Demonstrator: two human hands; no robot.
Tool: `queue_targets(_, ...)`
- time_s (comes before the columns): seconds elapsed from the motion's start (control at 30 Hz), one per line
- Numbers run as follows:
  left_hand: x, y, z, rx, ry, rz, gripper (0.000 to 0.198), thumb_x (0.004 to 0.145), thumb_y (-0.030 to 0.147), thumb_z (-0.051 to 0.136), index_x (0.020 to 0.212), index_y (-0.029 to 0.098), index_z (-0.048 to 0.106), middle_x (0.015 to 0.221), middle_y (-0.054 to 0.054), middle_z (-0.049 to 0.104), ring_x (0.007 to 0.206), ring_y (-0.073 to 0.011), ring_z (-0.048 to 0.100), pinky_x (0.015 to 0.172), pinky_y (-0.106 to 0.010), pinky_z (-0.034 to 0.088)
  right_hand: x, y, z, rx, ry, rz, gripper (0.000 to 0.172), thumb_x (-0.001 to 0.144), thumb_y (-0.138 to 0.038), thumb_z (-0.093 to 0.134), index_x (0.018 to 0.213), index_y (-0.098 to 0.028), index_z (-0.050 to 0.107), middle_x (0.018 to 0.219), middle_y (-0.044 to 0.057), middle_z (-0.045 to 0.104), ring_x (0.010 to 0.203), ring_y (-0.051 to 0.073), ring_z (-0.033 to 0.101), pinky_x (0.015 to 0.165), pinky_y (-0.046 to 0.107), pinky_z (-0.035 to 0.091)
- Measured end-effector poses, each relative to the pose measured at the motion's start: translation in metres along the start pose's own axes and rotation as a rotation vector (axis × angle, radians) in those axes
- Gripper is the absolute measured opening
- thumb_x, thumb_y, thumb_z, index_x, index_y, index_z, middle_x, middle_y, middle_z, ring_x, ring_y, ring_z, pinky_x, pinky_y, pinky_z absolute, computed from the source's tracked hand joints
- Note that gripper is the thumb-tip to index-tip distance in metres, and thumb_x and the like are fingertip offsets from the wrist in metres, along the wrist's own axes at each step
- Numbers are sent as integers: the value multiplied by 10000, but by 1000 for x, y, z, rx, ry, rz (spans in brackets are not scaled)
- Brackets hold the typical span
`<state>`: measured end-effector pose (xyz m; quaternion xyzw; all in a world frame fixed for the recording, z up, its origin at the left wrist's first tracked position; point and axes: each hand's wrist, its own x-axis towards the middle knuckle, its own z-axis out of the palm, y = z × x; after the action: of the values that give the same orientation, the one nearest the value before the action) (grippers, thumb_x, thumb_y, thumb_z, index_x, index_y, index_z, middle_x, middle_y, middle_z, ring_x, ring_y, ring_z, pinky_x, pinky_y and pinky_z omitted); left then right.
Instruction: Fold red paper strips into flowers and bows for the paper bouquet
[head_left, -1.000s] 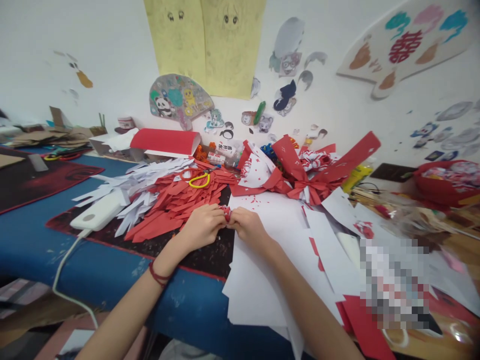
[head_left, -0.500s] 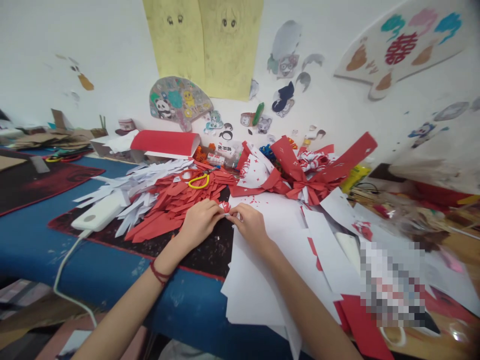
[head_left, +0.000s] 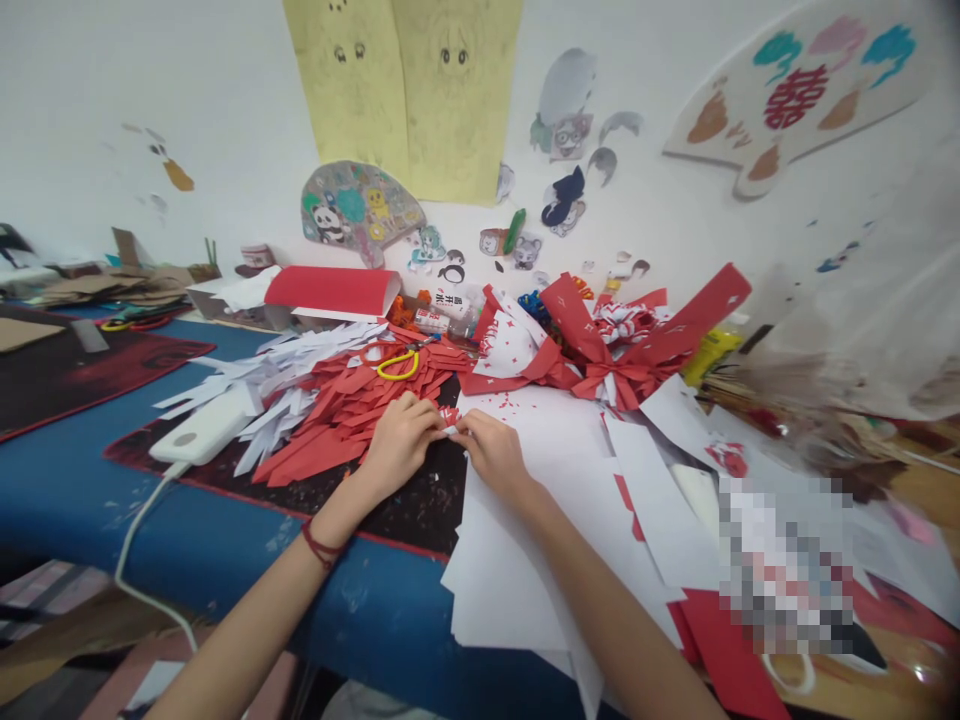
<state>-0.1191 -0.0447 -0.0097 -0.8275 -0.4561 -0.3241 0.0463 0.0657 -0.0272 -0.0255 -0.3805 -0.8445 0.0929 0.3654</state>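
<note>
"First entry: the surface?"
"One desk (head_left: 360,610), blue. A dark mat (head_left: 397,515), red-edged, is laid on it and is overlapped on the right by loose white sheets (head_left: 525,580)."

"Stock on the mat?"
"White strips (head_left: 289,365) and red strips (head_left: 330,430), heaped side by side. Scissors (head_left: 398,370), one handle loop yellow, are rested on the red heap. A white corded block (head_left: 210,425) is placed beside the white strips."

"Item being worked?"
"One small red-and-white paper piece (head_left: 449,418), held over the border of mat and sheets. It is pinched at one side by the left hand (head_left: 403,445) and at the other by the right hand (head_left: 493,450), the fingers of both drawn in to the thumbs."

"Rear of the desk?"
"One curved red sheet (head_left: 334,288); red-and-white paper bundles (head_left: 660,350), grouped to the right."

"The room?"
"One white wall (head_left: 225,80). On it are displayed yellow drawing sheets (head_left: 457,120), small cut-outs (head_left: 564,200) and a large fan-shaped panel (head_left: 795,100), marked with red characters."
</note>
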Motion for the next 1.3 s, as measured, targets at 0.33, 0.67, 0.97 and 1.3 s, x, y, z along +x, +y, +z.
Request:
queue_targets(0.33,3,6,0,-115,68,-85,86,872,174,567,792,183,596,962,-44,578,869,-202,461,777,-361,357,5,-9,-2,362,99,3,161,890,-211,542,730,-196,544,711,-4,517,652,149,497,610,256,363)
queue_targets(0.67,3,7,-4,-64,157,-184,96,879,291,587,858,207,630,999,-51,571,943,-227,467,827,-382,353,6,-16,-5,344,154,67,146,911,-261,542,777,-202,545,752,0,512,664,145,492,617,255,380)
queue_targets(0.97,5,12,-5,-211,152,-163,119,869,327,612,871,209,626,996,-44,552,985,-210,486,895,-377,370,6,-11,-5,372,203,80,159,896,-262,555,749,-207,523,711,-12,498,624,139,472,590,255,370)
queue_targets(1.3,5,14,-5,-166,229,-228,88,848,304,641,842,218,656,1021,-43,554,974,-221,471,893,-397,356,6,-12,-6,362,186,68,139,894,-260,557,768,-206,539,707,-11,509,625,138,471,599,254,379)
